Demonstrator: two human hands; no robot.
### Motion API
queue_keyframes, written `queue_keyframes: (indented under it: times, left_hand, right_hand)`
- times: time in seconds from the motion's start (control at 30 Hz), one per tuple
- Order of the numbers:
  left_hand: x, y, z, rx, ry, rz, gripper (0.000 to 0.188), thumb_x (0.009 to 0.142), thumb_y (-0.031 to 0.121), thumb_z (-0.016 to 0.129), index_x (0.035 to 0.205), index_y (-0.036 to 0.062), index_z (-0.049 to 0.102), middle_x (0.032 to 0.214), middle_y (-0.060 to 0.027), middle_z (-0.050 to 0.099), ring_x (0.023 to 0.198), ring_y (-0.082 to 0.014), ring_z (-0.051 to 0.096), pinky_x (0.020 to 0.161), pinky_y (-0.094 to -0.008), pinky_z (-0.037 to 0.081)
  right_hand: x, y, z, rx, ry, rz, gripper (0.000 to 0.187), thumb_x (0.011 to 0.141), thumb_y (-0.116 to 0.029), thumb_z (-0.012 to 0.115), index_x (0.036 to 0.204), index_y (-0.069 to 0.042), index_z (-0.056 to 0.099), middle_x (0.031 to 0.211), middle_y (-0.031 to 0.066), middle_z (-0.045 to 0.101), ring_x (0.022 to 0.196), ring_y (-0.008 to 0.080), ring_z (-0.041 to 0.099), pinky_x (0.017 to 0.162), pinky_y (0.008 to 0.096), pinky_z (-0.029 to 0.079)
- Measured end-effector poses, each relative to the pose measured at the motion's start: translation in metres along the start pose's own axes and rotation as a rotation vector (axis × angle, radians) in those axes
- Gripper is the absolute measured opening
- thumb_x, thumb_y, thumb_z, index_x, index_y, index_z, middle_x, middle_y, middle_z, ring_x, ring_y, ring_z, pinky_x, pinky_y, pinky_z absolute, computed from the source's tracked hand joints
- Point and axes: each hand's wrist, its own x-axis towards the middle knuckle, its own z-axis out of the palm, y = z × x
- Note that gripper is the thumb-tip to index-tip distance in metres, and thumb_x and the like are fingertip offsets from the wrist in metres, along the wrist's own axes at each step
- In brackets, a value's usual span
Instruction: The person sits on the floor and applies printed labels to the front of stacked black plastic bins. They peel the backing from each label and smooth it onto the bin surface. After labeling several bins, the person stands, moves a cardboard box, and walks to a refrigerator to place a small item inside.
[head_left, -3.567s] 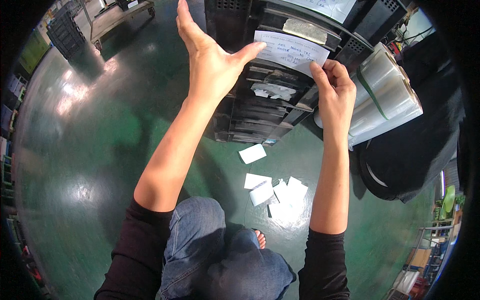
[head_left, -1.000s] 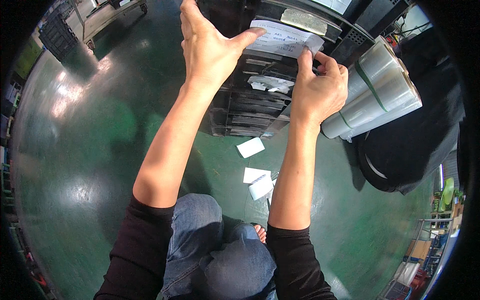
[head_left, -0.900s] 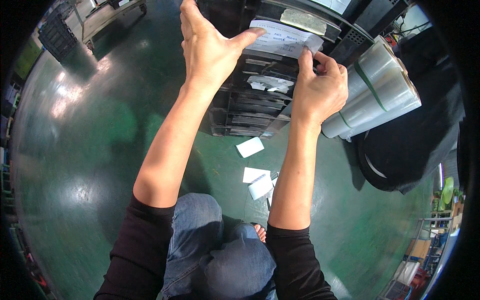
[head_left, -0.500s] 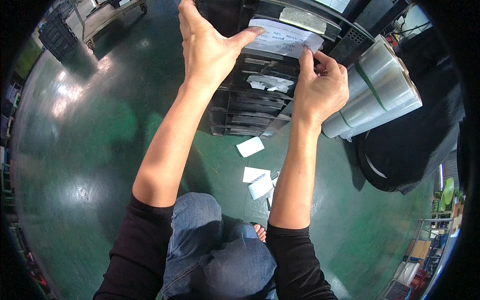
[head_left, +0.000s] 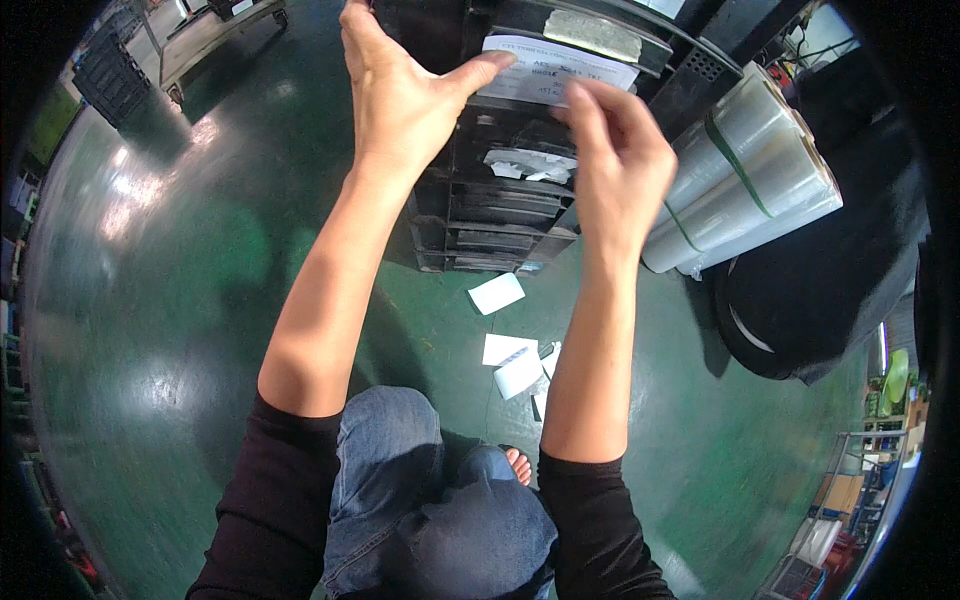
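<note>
A white paper label (head_left: 545, 62) with printed and handwritten lines lies across the front of the upper black plastic crate (head_left: 470, 140) in a stack. My left hand (head_left: 400, 100) is spread at the crate's left side, its thumb stretched onto the label's left end; its fingertips are cut off by the frame. Over the label's lower right part is my right hand (head_left: 622, 155), fingers curled and slightly blurred, thumb tip against the paper. The label's right end shows uncovered. Below it, a torn whitish paper remnant (head_left: 532, 165) clings to the stack.
Several white paper pieces (head_left: 497, 293) lie on the green floor (head_left: 200, 400) before the stack. Rolls of clear film (head_left: 750, 190) tied with green strap stand at the right, beside a large black-covered object (head_left: 800, 290). A flat cart (head_left: 215, 45) and another black crate (head_left: 110, 75) are far left.
My right hand has moved left along the label, from its right end toward its middle, uncovering that end. My left hand stays at the label's left end. The view has shifted slightly.
</note>
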Motion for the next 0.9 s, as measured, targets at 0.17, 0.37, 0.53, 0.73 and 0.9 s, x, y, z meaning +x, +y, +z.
queue_keyframes:
  times: [0.17, 0.37, 0.53, 0.73, 0.9]
  left_hand:
    - [0.001, -0.002, -0.002, -0.020, -0.067, 0.000, 0.093, 0.067, 0.016, 0.080, 0.136, -0.0031, 0.020, 0.127, -0.0242, 0.041, 0.121, -0.0344, 0.041, 0.104, -0.0395, 0.032]
    - [-0.003, -0.015, -0.001, -0.029, -0.068, 0.087, 0.086, 0.075, 0.016, 0.073, 0.137, -0.0047, 0.017, 0.130, -0.0253, 0.036, 0.124, -0.0345, 0.037, 0.105, -0.0395, 0.030]
    - [-0.002, -0.023, -0.002, -0.096, -0.126, 0.081, 0.090, 0.079, 0.037, 0.070, 0.139, -0.0025, 0.015, 0.134, -0.0240, 0.034, 0.124, -0.0318, 0.038, 0.105, -0.0385, 0.029]
    - [0.001, -0.016, -0.007, -0.263, -0.157, -0.020, 0.088, 0.079, 0.027, 0.070, 0.139, -0.0036, 0.014, 0.133, -0.0251, 0.033, 0.126, -0.0355, 0.034, 0.106, -0.0413, 0.028]
    - [-0.003, -0.010, -0.005, 0.015, -0.113, 0.095, 0.093, 0.076, 0.031, 0.074, 0.138, -0.0038, 0.014, 0.131, -0.0254, 0.034, 0.125, -0.0364, 0.035, 0.106, -0.0437, 0.028]
  right_hand:
    - [0.011, -0.002, -0.004, 0.561, 0.153, 0.156, 0.025, 0.090, -0.012, 0.058, 0.105, 0.008, 0.061, 0.098, 0.0180, 0.066, 0.092, 0.0247, 0.066, 0.085, 0.0328, 0.053]
    - [0.008, 0.004, -0.009, 0.491, 0.170, 0.055, 0.026, 0.091, -0.013, 0.058, 0.105, 0.008, 0.061, 0.099, 0.0171, 0.066, 0.093, 0.0244, 0.065, 0.086, 0.0324, 0.052]
    - [0.004, -0.012, 0.023, 0.227, -0.060, 0.050, 0.021, 0.088, -0.016, 0.061, 0.098, 0.002, 0.069, 0.092, 0.0098, 0.069, 0.087, 0.0143, 0.064, 0.082, 0.0265, 0.049]
    - [0.004, -0.015, 0.026, -0.229, -0.198, -0.277, 0.018, 0.083, -0.015, 0.064, 0.096, -0.003, 0.070, 0.082, 0.0122, 0.070, 0.076, 0.0165, 0.068, 0.072, 0.0280, 0.051]
    - [0.010, -0.010, -0.020, -0.622, 0.035, -0.193, 0.015, 0.081, -0.014, 0.065, 0.093, -0.005, 0.070, 0.081, 0.0113, 0.070, 0.076, 0.0191, 0.069, 0.070, 0.0279, 0.051]
